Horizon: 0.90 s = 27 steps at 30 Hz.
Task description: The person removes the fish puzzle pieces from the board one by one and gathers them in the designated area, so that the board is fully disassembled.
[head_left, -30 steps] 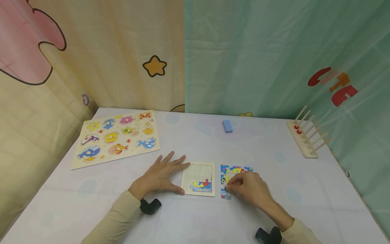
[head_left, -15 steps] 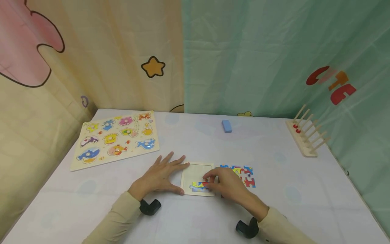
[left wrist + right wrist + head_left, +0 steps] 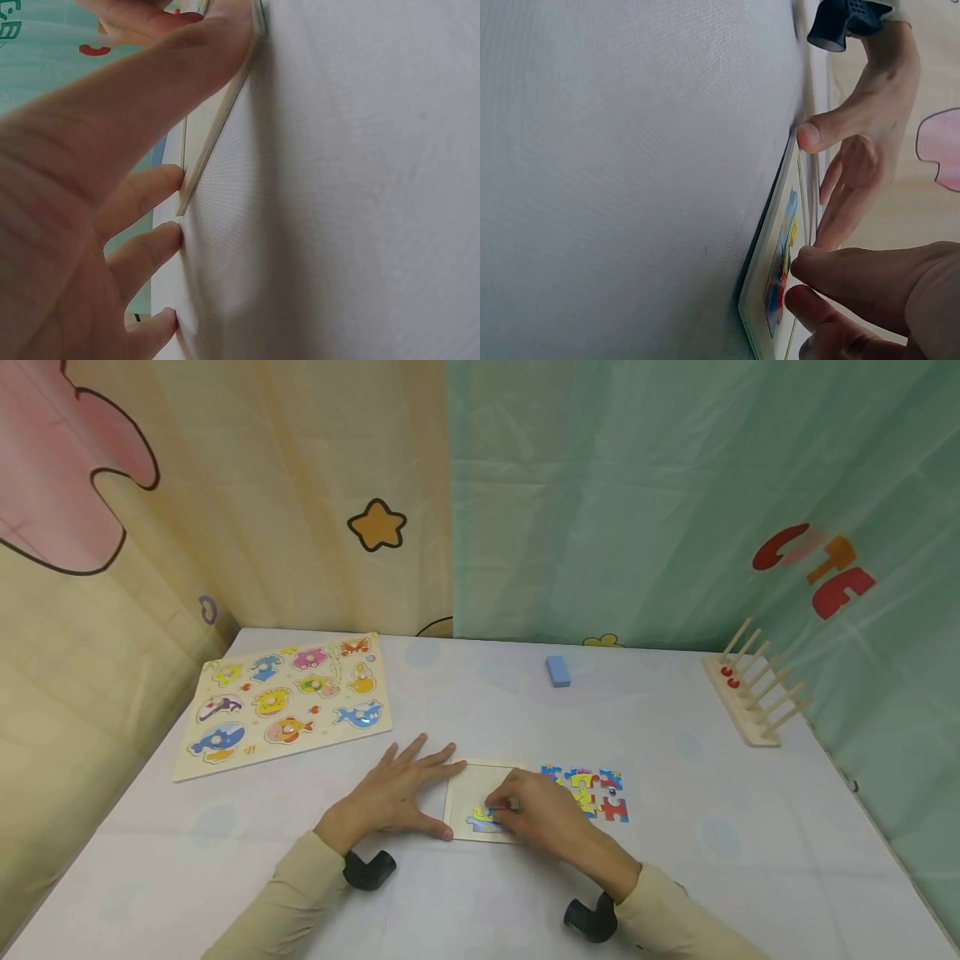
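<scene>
A wooden puzzle frame lies on the table, with a few joined jigsaw pieces at its lower side, partly covered by my right hand. My left hand is spread flat beside the frame; its thumb and index finger touch the frame's left edge, as the left wrist view also shows. Over the frame, my right hand pinches a small puzzle piece between thumb and index finger, mostly hidden by them. Loose colourful puzzle pieces lie in rows to the right of the frame, some behind my right hand.
A peg puzzle board with sea animals lies at the back left. A blue block stands toward the table's back edge. On the right is a wooden rack with upright pegs and a few red beads. Curtains hang behind.
My right hand has moved left from the loose pieces to over the puzzle frame, bringing a puzzle piece. The left hand stays in place.
</scene>
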{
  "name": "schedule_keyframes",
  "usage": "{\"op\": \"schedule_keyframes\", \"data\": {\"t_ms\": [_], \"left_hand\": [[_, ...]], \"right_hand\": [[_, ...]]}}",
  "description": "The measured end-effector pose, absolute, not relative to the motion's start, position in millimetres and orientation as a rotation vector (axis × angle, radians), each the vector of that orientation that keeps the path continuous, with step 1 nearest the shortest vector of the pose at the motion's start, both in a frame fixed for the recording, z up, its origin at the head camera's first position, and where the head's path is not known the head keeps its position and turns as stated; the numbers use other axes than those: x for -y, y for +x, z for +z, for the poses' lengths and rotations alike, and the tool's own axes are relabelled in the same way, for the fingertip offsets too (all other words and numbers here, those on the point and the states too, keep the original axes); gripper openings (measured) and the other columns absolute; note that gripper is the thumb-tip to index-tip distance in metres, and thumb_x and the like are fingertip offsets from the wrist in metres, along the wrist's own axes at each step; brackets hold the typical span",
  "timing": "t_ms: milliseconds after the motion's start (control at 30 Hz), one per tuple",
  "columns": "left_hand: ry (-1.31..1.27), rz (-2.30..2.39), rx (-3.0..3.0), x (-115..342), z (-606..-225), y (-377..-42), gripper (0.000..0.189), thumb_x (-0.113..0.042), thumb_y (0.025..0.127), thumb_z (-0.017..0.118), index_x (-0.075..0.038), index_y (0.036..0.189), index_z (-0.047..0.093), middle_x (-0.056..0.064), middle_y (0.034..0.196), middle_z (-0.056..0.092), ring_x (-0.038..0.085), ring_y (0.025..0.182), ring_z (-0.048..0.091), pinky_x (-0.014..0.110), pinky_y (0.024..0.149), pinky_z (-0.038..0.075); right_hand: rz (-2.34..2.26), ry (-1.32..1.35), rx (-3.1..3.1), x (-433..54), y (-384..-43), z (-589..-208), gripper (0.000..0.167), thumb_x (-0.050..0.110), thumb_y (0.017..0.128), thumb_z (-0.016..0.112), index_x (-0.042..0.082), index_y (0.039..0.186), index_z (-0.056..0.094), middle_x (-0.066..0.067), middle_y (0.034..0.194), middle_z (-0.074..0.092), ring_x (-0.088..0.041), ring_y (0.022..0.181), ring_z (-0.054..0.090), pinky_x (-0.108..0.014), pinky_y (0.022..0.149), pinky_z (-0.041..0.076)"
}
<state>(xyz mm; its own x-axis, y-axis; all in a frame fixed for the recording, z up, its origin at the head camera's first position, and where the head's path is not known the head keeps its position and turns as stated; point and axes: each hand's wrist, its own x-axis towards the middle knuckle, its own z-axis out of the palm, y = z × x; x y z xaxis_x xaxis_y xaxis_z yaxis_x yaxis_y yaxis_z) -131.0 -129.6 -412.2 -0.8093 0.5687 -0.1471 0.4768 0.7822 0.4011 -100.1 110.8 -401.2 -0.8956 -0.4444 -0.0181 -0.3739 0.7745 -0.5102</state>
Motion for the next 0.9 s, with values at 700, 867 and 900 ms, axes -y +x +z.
{"op": "schedule_keyframes", "data": {"t_ms": [700, 867, 900], "left_hand": [[0.813, 0.493, -2.722, 129.8, -413.8, -130.9, 0.094, -0.065, 0.067, 0.079, -0.03, 0.148, 0.046, -0.003, 0.16, 0.029, 0.036, 0.15, 0.008, 0.063, 0.116, 0.006], [0.821, 0.491, -2.72, 129.9, -413.5, -130.9, 0.094, -0.065, 0.068, 0.079, -0.03, 0.148, 0.046, -0.003, 0.16, 0.029, 0.036, 0.15, 0.007, 0.063, 0.116, 0.005], [0.822, 0.49, -2.72, 129.9, -413.5, -131.0, 0.094, -0.065, 0.068, 0.078, -0.03, 0.148, 0.046, -0.003, 0.16, 0.029, 0.036, 0.15, 0.007, 0.063, 0.116, 0.005]], "right_hand": [[-0.702, -0.643, -2.82, -108.2, -100.0, -399.6, 0.022, 0.012, 0.073, 0.084, 0.013, 0.094, 0.079, 0.006, 0.09, 0.069, -0.008, 0.077, 0.056, -0.023, 0.063, 0.047], [-0.731, -0.617, -2.824, -107.1, -98.4, -399.9, 0.022, 0.011, 0.071, 0.086, 0.012, 0.091, 0.076, 0.006, 0.088, 0.064, -0.01, 0.077, 0.055, -0.027, 0.067, 0.049], [-0.738, -0.61, -2.822, -106.8, -98.4, -399.9, 0.022, 0.011, 0.071, 0.086, 0.012, 0.091, 0.075, 0.005, 0.087, 0.063, -0.01, 0.077, 0.054, -0.028, 0.068, 0.05]]}}
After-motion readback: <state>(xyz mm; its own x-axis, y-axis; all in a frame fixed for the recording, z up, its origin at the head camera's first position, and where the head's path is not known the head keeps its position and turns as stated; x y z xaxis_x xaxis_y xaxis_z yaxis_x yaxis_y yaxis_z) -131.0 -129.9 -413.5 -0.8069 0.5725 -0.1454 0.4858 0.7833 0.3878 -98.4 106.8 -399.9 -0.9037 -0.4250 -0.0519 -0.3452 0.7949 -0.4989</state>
